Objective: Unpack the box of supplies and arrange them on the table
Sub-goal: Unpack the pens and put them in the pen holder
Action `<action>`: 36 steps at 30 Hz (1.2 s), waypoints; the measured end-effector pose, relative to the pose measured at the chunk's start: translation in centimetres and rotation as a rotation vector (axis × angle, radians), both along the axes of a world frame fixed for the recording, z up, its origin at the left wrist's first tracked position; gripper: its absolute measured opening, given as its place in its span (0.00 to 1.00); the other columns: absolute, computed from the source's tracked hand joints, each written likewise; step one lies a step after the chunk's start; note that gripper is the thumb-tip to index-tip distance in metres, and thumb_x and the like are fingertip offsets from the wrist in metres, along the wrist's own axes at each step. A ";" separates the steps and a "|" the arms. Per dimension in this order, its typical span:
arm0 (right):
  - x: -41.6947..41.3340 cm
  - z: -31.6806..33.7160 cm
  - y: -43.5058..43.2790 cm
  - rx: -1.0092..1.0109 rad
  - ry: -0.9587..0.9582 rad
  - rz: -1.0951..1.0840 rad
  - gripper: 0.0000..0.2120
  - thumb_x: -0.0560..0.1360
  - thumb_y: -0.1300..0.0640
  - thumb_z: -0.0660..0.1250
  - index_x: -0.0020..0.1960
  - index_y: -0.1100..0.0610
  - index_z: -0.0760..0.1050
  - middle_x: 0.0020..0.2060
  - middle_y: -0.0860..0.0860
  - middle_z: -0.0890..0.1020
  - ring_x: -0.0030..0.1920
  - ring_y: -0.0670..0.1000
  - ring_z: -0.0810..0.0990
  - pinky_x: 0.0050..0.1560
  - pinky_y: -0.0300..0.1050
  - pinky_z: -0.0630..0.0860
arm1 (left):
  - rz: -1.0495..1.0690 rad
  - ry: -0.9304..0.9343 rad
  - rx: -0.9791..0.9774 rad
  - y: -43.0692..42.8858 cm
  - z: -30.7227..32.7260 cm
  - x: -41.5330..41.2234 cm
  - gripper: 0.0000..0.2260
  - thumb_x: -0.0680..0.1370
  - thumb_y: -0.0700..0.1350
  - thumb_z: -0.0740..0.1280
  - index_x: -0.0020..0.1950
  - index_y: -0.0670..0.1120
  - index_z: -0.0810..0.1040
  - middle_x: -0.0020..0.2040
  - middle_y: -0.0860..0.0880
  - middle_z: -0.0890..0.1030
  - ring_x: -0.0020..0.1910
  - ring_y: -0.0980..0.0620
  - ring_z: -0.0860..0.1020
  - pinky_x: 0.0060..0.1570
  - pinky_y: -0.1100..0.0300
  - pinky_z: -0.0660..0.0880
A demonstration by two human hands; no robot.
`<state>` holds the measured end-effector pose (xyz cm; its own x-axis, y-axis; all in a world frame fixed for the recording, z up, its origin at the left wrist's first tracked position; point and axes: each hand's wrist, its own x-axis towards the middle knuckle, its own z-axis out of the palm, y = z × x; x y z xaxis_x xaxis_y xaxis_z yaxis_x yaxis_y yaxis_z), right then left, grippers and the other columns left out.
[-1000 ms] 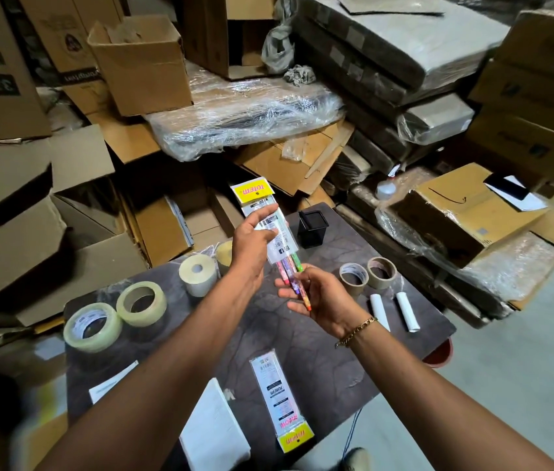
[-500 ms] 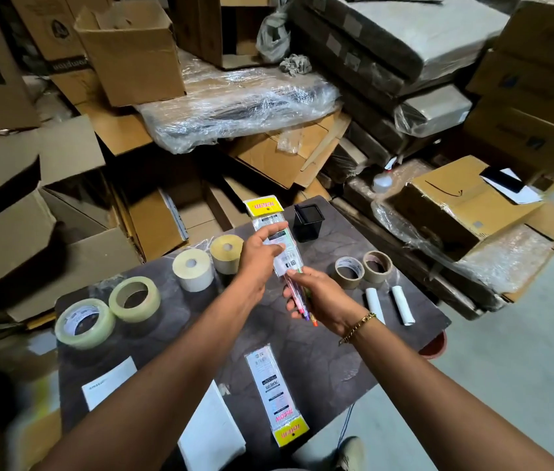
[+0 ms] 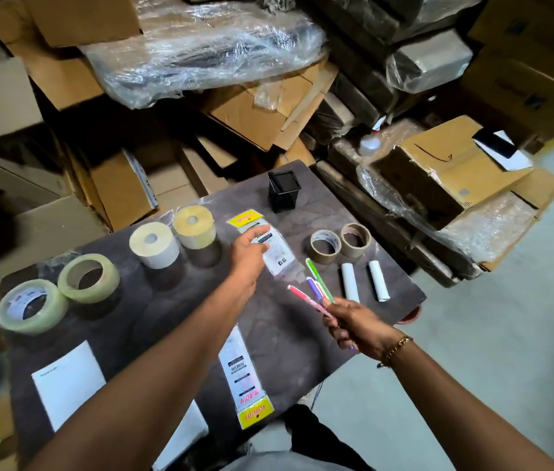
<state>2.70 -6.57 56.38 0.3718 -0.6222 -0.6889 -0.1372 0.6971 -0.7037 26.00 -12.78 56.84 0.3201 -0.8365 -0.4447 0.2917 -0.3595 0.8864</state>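
Observation:
My left hand [image 3: 247, 254] pinches a clear pen packet [image 3: 270, 248] with a yellow header, held over the middle of the dark table [image 3: 285, 334]. My right hand [image 3: 357, 326] grips three coloured pens [image 3: 316, 287], pink, purple and green, which are out of the packet and fan up to the left. A second packet [image 3: 245, 379] with a yellow header lies flat near the table's front edge. A black square pen holder [image 3: 284, 192] stands at the table's far edge.
Two clear tape rolls [image 3: 58, 294] sit at the left, two paper rolls [image 3: 173, 241] behind my left hand, two brown tape rolls [image 3: 340, 243] and two white tubes [image 3: 364, 282] at the right. White sheets [image 3: 68, 382] lie front left. Cardboard boxes [image 3: 445, 171] surround the table.
My right hand has pulled the pens out of the packet, down and to the right. My left hand has lowered the emptied packet toward the table. The camera has tilted down.

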 end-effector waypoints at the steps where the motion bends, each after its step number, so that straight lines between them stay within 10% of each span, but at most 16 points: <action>1: -1.3 -0.6 -0.5 0.022 0.007 -0.033 0.07 0.82 0.52 0.62 0.47 0.54 0.69 0.32 0.51 0.68 0.26 0.46 0.60 0.23 0.36 0.57 | -0.007 0.004 0.019 -0.4 -0.9 -0.6 0.20 0.74 0.27 0.61 0.55 0.48 0.82 0.59 0.42 0.81 0.55 0.42 0.80 0.60 0.45 0.77; 12: -6.6 -3.3 -8.6 0.084 0.036 -0.224 0.07 0.83 0.53 0.59 0.48 0.53 0.69 0.30 0.50 0.69 0.24 0.45 0.60 0.20 0.35 0.58 | -0.229 0.044 0.372 -3.4 -7.5 -8.7 0.16 0.76 0.31 0.64 0.59 0.46 0.80 0.51 0.47 0.81 0.48 0.49 0.78 0.42 0.60 0.75; 17: -5.3 -3.7 -10.3 0.127 -0.005 -0.119 0.07 0.83 0.53 0.60 0.47 0.52 0.68 0.29 0.48 0.68 0.23 0.44 0.59 0.20 0.35 0.55 | 0.016 -0.347 0.368 -4.1 -9.3 -8.7 0.09 0.71 0.45 0.72 0.51 0.52 0.83 0.57 0.50 0.73 0.56 0.51 0.73 0.62 0.58 0.70; 25: -1.1 -1.5 -10.0 0.203 -0.131 0.146 0.09 0.78 0.47 0.67 0.52 0.52 0.75 0.31 0.49 0.69 0.22 0.42 0.59 0.20 0.33 0.54 | -0.139 0.313 0.170 -6.3 -3.0 -8.0 0.15 0.82 0.51 0.58 0.51 0.44 0.80 0.46 0.46 0.83 0.41 0.49 0.83 0.46 0.57 0.76; 30: 1.8 -0.7 -10.3 0.150 -0.140 0.136 0.09 0.77 0.52 0.69 0.43 0.53 0.71 0.29 0.48 0.69 0.20 0.41 0.60 0.18 0.32 0.57 | -0.156 0.367 0.225 -5.8 -1.7 -9.3 0.24 0.81 0.51 0.60 0.26 0.43 0.72 0.25 0.44 0.77 0.29 0.47 0.79 0.31 0.60 0.77; 36: 3.0 -0.6 -10.1 0.122 -0.130 0.150 0.07 0.77 0.55 0.69 0.41 0.52 0.74 0.29 0.50 0.70 0.20 0.43 0.62 0.21 0.35 0.57 | -0.100 0.392 0.200 -5.5 -1.1 -7.8 0.23 0.81 0.52 0.61 0.28 0.43 0.68 0.22 0.45 0.72 0.22 0.49 0.75 0.27 0.63 0.75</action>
